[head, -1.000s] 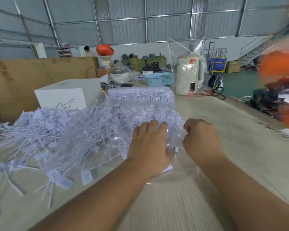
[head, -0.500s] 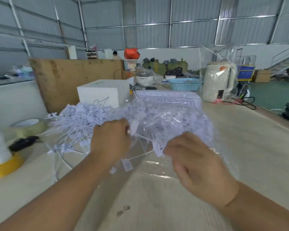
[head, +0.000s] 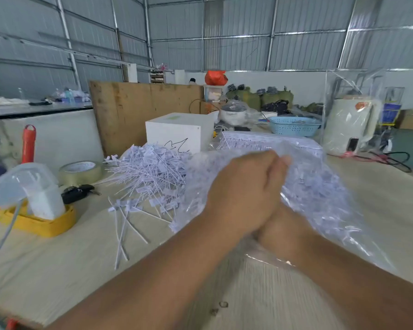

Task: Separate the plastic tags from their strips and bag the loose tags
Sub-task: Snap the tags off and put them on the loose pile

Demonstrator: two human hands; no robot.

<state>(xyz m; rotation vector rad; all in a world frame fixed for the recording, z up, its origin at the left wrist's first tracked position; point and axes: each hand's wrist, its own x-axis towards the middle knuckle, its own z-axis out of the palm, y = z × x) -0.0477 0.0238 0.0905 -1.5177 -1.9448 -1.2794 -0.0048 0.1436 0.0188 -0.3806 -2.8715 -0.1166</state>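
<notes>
Crossing over the right hand (head: 279, 231), left hand (head: 246, 191) curled, pinched clear bag (head: 320, 194) of tags at its top edge. Right hand mostly hidden; grip couldn't be told. Loose tags (head: 150, 170) heaped on counter (head: 57, 270), just left, nearer left hand.

Loose tags (head: 150, 172) heaped on desk (head: 57, 270), tape roll (head: 80, 172) left, box (head: 179, 131) behind, bag (head: 320, 198) right, basket (head: 293, 126) beyond.

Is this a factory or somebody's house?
Probably a warehouse or workshop: corrugated metal walls, stuffed sacks stacked at the back, and a big worktable heaped with plastic tags.
</notes>
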